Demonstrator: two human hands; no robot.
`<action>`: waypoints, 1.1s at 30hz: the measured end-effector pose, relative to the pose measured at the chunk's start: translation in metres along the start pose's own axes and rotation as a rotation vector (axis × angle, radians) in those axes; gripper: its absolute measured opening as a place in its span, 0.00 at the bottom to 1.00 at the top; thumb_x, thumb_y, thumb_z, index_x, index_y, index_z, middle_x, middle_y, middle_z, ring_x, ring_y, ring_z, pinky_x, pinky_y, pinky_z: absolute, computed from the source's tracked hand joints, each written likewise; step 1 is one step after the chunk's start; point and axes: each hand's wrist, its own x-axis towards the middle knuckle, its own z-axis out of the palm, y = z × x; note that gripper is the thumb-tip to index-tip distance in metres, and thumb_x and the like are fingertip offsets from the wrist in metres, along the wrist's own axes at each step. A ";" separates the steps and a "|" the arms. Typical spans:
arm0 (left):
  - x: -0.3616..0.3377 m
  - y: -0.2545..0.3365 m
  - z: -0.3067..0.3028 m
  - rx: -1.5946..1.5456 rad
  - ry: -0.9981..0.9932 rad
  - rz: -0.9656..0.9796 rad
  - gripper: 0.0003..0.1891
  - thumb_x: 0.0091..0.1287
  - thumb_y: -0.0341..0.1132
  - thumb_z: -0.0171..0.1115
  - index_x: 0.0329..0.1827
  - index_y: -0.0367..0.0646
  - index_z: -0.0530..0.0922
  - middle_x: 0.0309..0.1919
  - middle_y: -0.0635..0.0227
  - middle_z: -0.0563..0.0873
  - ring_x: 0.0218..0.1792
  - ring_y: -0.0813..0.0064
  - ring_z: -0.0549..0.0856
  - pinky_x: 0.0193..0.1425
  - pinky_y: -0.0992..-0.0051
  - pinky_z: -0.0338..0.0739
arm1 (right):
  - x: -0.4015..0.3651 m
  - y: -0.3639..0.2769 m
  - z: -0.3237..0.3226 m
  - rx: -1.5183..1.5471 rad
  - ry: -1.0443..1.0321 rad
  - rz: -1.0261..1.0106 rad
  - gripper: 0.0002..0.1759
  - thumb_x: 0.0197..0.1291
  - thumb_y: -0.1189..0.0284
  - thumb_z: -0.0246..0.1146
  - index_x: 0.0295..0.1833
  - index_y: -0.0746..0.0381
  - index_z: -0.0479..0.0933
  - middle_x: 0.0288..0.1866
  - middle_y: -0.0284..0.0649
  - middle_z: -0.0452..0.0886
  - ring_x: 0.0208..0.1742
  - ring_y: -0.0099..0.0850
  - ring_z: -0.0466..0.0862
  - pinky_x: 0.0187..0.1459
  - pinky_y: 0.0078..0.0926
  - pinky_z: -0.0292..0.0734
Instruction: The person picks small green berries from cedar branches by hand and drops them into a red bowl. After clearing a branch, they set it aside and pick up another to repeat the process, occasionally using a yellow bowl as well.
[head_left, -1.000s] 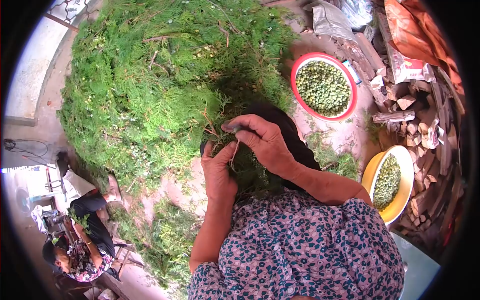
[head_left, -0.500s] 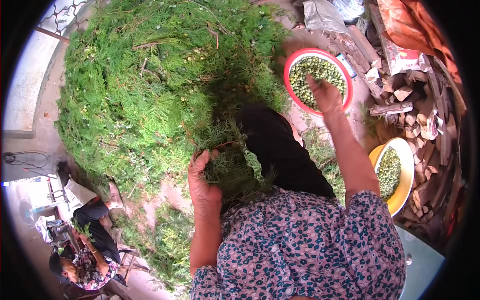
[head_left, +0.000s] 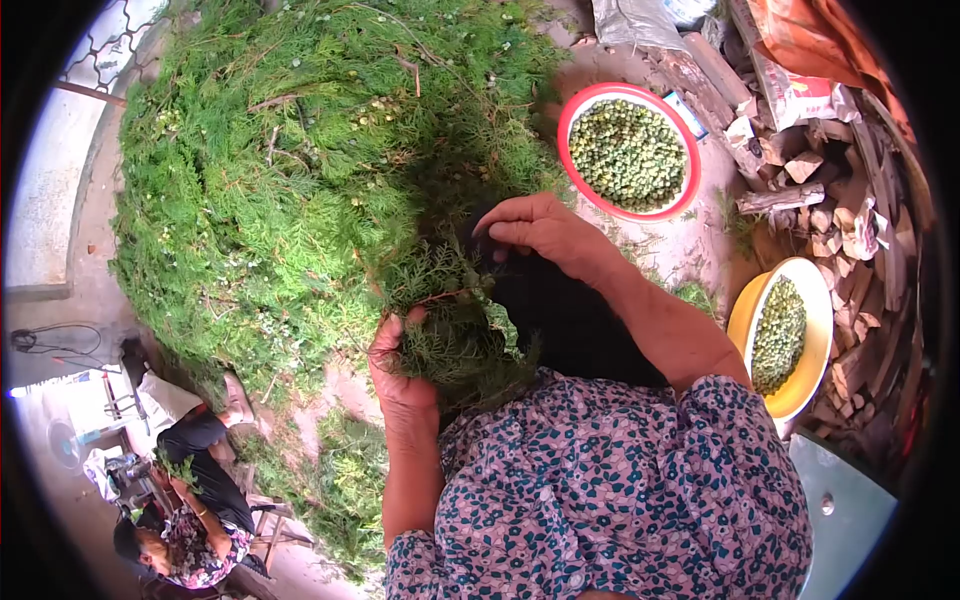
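My left hand (head_left: 400,368) is closed around the stem of a leafy green cypress branch (head_left: 460,345), held low over my lap. The branch's reddish twig shows above my fingertips. My right hand (head_left: 545,232) is above my dark trouser leg, just right of the branch tips. Its thumb and forefinger are bent and slightly apart, with nothing visible between them. Beyond it sits a red-rimmed basin (head_left: 566,150) filled with small green cones (head_left: 628,155). A big heap of cut cypress branches (head_left: 270,200) lies ahead of me and to the left.
A yellow basin (head_left: 815,370) with more green cones stands at right, beside stacked firewood (head_left: 850,300). Orange sheeting (head_left: 825,40) hangs at upper right. Another person (head_left: 195,510) sits at lower left holding a green sprig. A cable (head_left: 55,340) lies on the floor.
My right hand has moved from over the red-rimmed basin, down and left, to beside the branch. My left hand still holds the branch, at nearly the same place.
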 end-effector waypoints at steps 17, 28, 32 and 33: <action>-0.006 0.007 0.007 0.048 0.036 0.019 0.16 0.55 0.34 0.60 0.45 0.35 0.75 0.37 0.60 0.82 0.37 0.65 0.82 0.45 0.68 0.78 | -0.014 0.000 0.048 0.223 -0.291 0.123 0.14 0.55 0.73 0.60 0.47 0.66 0.76 0.34 0.28 0.78 0.35 0.15 0.74 0.37 0.15 0.70; -0.012 0.010 0.012 0.166 0.093 0.000 0.14 0.52 0.23 0.62 0.43 0.32 0.75 0.36 0.59 0.83 0.34 0.68 0.83 0.40 0.73 0.80 | -0.018 0.005 0.056 -0.341 0.039 -0.225 0.10 0.52 0.73 0.62 0.37 0.69 0.79 0.28 0.32 0.80 0.30 0.19 0.76 0.34 0.22 0.71; -0.012 0.006 0.013 0.146 0.116 -0.001 0.14 0.53 0.23 0.62 0.43 0.32 0.75 0.36 0.60 0.83 0.34 0.69 0.83 0.39 0.73 0.80 | -0.014 0.026 0.071 -0.055 0.235 -0.124 0.09 0.53 0.74 0.62 0.37 0.70 0.79 0.26 0.33 0.80 0.27 0.21 0.77 0.30 0.20 0.70; -0.013 0.007 0.013 0.145 0.117 0.000 0.14 0.53 0.23 0.62 0.43 0.32 0.75 0.36 0.60 0.83 0.34 0.69 0.83 0.39 0.73 0.80 | -0.014 0.029 0.074 0.198 0.275 -0.055 0.09 0.54 0.75 0.61 0.37 0.70 0.78 0.25 0.33 0.80 0.26 0.22 0.77 0.28 0.18 0.70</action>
